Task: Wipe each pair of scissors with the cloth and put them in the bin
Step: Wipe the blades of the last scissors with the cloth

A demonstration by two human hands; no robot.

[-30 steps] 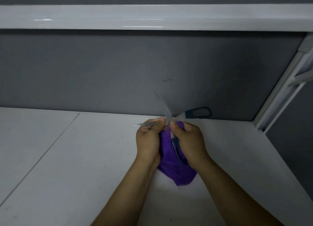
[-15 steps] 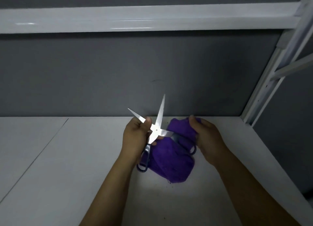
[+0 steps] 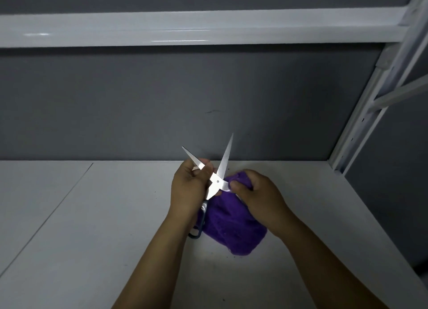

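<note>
Wiping in progress: the left hand pinched one blade of the spread scissors, held between both hands; the right hand gripped the cloth against them. No bin was in view; binning was not yet done.

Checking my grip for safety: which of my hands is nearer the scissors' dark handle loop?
Left. The left hand pinches a blade just above the handle loop, which hangs by its wrist. The right hand grips the purple cloth across from it.
</note>
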